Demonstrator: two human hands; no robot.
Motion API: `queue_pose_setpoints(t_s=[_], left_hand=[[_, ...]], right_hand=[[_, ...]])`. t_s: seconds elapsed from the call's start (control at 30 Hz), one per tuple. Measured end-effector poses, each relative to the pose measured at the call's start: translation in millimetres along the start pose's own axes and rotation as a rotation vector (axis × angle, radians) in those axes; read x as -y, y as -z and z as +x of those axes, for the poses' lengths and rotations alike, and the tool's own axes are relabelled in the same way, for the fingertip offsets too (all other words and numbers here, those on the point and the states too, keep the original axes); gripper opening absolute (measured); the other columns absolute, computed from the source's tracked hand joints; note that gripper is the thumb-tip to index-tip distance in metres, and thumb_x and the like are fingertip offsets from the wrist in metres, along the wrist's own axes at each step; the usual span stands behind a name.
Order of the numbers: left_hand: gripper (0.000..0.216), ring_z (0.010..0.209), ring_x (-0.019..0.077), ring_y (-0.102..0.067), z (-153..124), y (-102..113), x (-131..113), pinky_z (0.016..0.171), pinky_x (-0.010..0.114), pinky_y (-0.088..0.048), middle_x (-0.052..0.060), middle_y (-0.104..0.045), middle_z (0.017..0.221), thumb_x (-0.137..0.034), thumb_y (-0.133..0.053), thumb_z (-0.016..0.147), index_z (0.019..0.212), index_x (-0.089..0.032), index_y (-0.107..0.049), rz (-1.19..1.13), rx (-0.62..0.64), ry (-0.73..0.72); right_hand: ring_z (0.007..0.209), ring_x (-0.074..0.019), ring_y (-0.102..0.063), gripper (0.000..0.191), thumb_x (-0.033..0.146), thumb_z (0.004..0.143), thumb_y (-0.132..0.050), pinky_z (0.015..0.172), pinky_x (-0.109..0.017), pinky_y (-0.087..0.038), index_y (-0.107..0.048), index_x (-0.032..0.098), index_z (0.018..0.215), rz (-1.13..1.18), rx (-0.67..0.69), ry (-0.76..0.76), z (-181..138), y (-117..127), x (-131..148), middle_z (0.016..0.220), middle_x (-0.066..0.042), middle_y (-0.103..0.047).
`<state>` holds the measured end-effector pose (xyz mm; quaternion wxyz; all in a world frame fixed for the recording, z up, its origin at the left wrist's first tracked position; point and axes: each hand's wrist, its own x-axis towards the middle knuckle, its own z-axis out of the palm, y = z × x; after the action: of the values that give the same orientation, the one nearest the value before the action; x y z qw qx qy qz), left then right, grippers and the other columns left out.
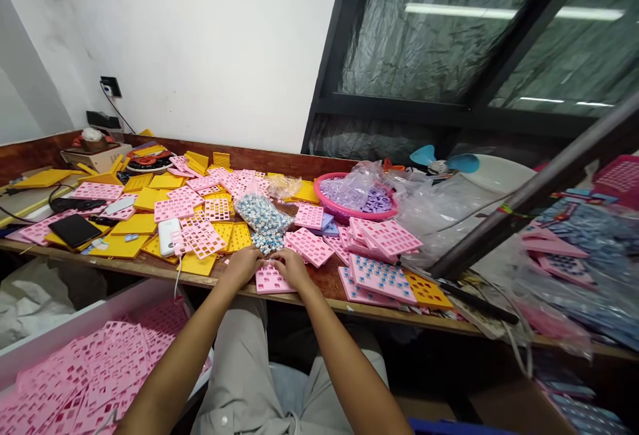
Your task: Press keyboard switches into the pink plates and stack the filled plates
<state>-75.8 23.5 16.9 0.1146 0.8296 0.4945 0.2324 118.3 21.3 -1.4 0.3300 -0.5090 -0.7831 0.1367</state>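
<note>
At the table's front edge lies a pink board with square holes point(273, 281), partly covered by my fingers. My left hand point(243, 267) rests over its far left corner, fingertips bent together by a heap of small blue-and-white pieces point(268, 241). Over the far right part of the same board is my right hand point(291, 269), thumb and fingers drawn in. Whatever is pinched in either hand is too small or hidden to make out. Behind the heap, a clear plastic bag point(259, 212) is full of the same pieces.
To the right are pink boards filled with blue pieces point(382, 277) and a pink basin point(344, 212) of purple pieces. Yellow boards point(134, 225), a phone point(74, 230) and a white power bank point(168, 237) lie left. A slanted metal pole point(479, 235) crosses the right side.
</note>
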Motion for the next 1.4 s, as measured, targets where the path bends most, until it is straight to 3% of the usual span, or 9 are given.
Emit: queue_pose_setpoints(t_s=[0.2,0.43,0.63,0.77,0.9,1.03,1.13,1.23,1.4], left_hand=[[0.019,0.086,0.0202,-0.066,-0.2,9.7,-3.2,0.075,0.027,-0.046,0.007,-0.069,0.092,-0.029,-0.058,0.094,0.087,-0.022,-0.074,0.084,0.074,-0.031],[0.021,0.088,0.0225,-0.067,-6.2,9.4,-8.2,0.080,0.029,-0.049,0.011,-0.070,0.096,-0.027,-0.054,0.096,0.099,-0.019,-0.073,0.188,0.102,-0.012],[0.021,0.088,0.0254,-0.068,-0.8,10.8,-13.6,0.083,0.033,-0.050,0.016,-0.071,0.091,-0.018,-0.052,0.095,0.093,-0.013,-0.072,0.225,0.159,0.003],[0.021,0.101,0.0274,-0.064,-27.0,5.4,-16.0,0.092,0.037,-0.047,0.017,-0.069,0.104,-0.020,-0.052,0.095,0.103,-0.016,-0.071,0.211,0.112,-0.061],[0.036,0.116,0.0337,-0.057,-60.1,-4.9,-20.7,0.103,0.048,-0.039,0.019,-0.064,0.121,-0.037,-0.048,0.099,0.125,-0.016,-0.062,0.186,-0.013,-0.069],[0.047,0.122,0.0337,-0.054,-72.1,-6.0,-24.8,0.107,0.049,-0.033,0.017,-0.061,0.132,-0.043,-0.041,0.100,0.138,-0.017,-0.054,0.161,-0.006,-0.087],[0.051,0.124,0.0359,-0.052,-69.6,-5.5,-26.8,0.106,0.050,-0.033,0.019,-0.060,0.135,-0.043,-0.043,0.099,0.140,-0.015,-0.052,0.177,0.031,-0.107],[0.052,0.126,0.0373,-0.051,-64.6,-9.1,-26.8,0.105,0.051,-0.034,0.021,-0.058,0.137,-0.041,-0.045,0.098,0.141,-0.012,-0.051,0.180,0.027,-0.101],[0.042,0.122,0.0323,-0.052,-56.5,-16.2,-19.1,0.104,0.047,-0.037,0.017,-0.059,0.134,-0.033,-0.044,0.099,0.135,-0.015,-0.055,0.160,-0.016,-0.092]], right_hand=[[0.092,-0.0199,-0.066,0.016,0.016,0.086,-0.065,0.084,-0.031,-0.049,-0.078,0.023,0.094,0.046,0.073,0.052,5.1,-4.7,1.2,0.098,-0.005,-0.075],[0.093,-0.0199,-0.065,0.013,0.023,0.089,-0.066,0.085,-0.031,-0.047,-0.077,0.023,0.094,0.040,0.115,0.111,1.2,-4.6,3.2,0.098,-0.005,-0.074],[0.096,-0.0197,-0.062,0.015,0.021,0.092,-0.062,0.087,-0.031,-0.044,-0.075,0.022,0.100,-0.106,0.144,0.188,-2.9,3.5,14.2,0.100,-0.005,-0.072],[0.097,-0.0207,-0.059,0.016,0.028,0.097,-0.059,0.088,-0.033,-0.043,-0.074,0.021,0.096,-0.271,0.146,0.233,-10.5,7.8,22.8,0.100,-0.007,-0.069],[0.099,-0.0209,-0.057,0.018,0.027,0.098,-0.057,0.089,-0.033,-0.042,-0.074,0.021,0.096,-0.310,0.165,0.257,-15.2,10.0,27.0,0.101,-0.007,-0.069],[0.098,-0.0214,-0.059,0.025,0.029,0.101,-0.051,0.091,-0.034,-0.041,-0.075,0.022,0.096,-0.305,0.217,0.300,-20.6,18.4,29.9,0.097,-0.007,-0.072],[0.103,-0.0227,-0.061,0.028,0.034,0.101,-0.049,0.094,-0.037,-0.040,-0.073,0.024,0.112,-0.282,0.249,0.302,-32.5,27.3,33.2,0.107,-0.008,-0.074],[0.114,-0.0253,-0.058,0.038,0.036,0.102,-0.046,0.098,-0.040,-0.040,-0.061,0.025,0.135,-0.309,0.228,0.300,-48.2,32.5,37.5,0.127,-0.009,-0.068],[0.115,-0.0293,-0.057,0.042,0.034,0.101,-0.044,0.099,-0.046,-0.038,-0.058,0.020,0.138,-0.420,0.185,0.325,-51.3,29.0,39.6,0.128,-0.013,-0.067]])
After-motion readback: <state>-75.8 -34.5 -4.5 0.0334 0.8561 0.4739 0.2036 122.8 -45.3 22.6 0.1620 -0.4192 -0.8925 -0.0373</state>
